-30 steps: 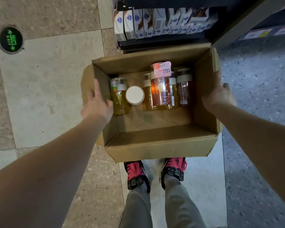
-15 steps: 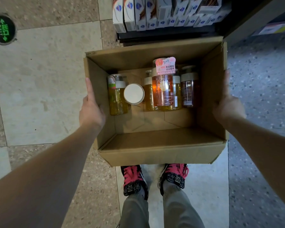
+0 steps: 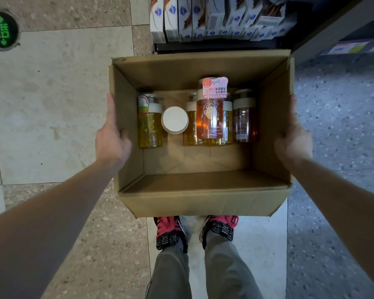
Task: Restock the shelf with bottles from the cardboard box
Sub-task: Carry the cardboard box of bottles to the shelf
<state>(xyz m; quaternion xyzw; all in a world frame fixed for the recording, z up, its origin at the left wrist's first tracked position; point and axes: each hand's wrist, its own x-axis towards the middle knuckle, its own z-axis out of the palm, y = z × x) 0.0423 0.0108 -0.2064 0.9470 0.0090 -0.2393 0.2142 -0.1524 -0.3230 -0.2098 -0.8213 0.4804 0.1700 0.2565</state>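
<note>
An open cardboard box (image 3: 203, 201) hangs above the floor between my hands. My left hand (image 3: 111, 139) grips its left wall, thumb along the rim. My right hand (image 3: 294, 139) presses on the right wall from outside. Inside, at the far end, lie several clear bottles: a yellow-green one (image 3: 149, 126) at the left, an orange one with a pink label (image 3: 211, 113) on top of two amber ones, and a dark brown one (image 3: 245, 119) at the right. A white round cap (image 3: 175, 120) faces up. The shelf (image 3: 220, 45) is straight ahead, beyond the box.
The low shelf holds a row of white cartons (image 3: 214, 18). A round green exit marker (image 3: 2, 30) is set in the tiled floor at the far left. My pink and black shoes (image 3: 194, 231) stand under the box. Grey speckled floor lies to the right.
The box has come lower and closer to me, and the shelf has slid toward the top edge. Both hands have slipped back along the box's side walls.
</note>
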